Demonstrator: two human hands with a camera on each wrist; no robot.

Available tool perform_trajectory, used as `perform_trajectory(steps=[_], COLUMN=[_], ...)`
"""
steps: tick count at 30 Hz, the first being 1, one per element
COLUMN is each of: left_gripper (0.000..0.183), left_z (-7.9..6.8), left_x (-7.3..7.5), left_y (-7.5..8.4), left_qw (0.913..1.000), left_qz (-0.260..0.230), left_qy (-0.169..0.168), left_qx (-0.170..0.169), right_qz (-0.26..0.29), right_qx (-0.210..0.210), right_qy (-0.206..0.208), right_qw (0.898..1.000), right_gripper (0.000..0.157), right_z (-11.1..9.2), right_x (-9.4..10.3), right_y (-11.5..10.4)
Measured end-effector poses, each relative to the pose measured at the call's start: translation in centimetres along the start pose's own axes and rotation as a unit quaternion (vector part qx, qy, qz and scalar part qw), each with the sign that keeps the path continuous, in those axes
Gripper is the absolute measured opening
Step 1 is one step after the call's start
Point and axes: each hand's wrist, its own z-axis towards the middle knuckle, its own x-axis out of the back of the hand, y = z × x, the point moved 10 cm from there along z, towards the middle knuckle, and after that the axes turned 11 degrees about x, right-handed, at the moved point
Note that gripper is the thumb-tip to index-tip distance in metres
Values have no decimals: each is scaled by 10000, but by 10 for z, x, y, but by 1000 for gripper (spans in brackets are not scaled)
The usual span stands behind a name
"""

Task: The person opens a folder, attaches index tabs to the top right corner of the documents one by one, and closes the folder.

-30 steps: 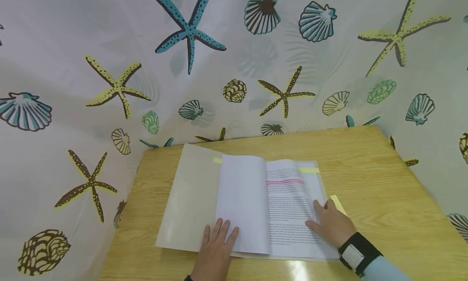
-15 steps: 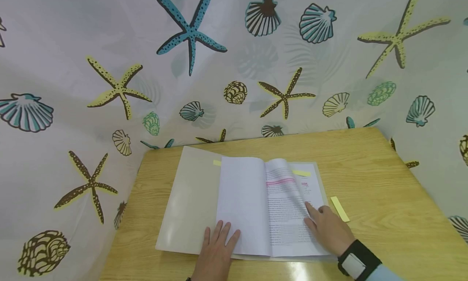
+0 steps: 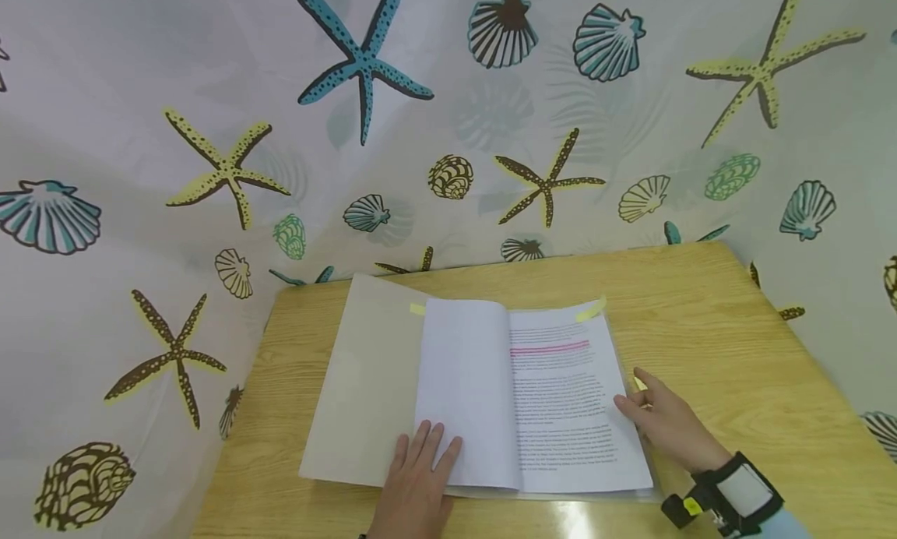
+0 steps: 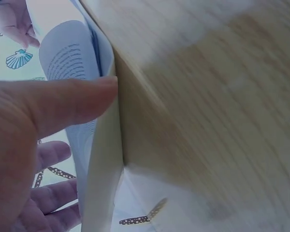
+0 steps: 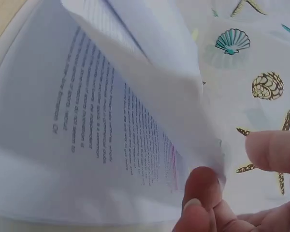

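Note:
A bound document (image 3: 476,391) lies open on the wooden table, its pale cover (image 3: 357,383) spread to the left. The left page is blank; the printed right page (image 3: 564,406) has pink highlighted lines. My left hand (image 3: 413,480) rests on the lower part of the blank page with fingers spread. In the left wrist view its thumb (image 4: 79,101) lies at the document's edge. My right hand (image 3: 666,422) is at the right page's outer edge, thumb and forefinger apart. In the right wrist view, fingers (image 5: 203,186) touch a curled page (image 5: 169,92).
Yellow sticky tabs mark the top of the right page (image 3: 591,311) and the cover side (image 3: 417,309). Another yellow strip (image 3: 639,384) lies on the table (image 3: 729,352), mostly hidden by my right hand. A seashell-patterned cloth (image 3: 448,118) hangs behind and beside the table.
My right hand has moved right, off the page and to its outer edge. The right page, bent leftward half a second ago, lies flatter in the head view. My left hand has stayed put.

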Motion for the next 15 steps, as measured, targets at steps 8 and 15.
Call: perform_trajectory(steps=[8, 15], left_gripper=[79, 85], left_z=[0, -3], left_x=[8, 17], left_y=[7, 14], left_qw=[9998, 9983], left_qz=[-43, -77], left_qy=[128, 472], left_qx=[-121, -333], right_qz=[1185, 2172], right_qx=[-391, -160], right_qy=[-188, -438], right_qw=[9920, 9750], right_gripper=[70, 84], right_z=[2, 8], right_x=[-13, -36], right_y=[11, 1])
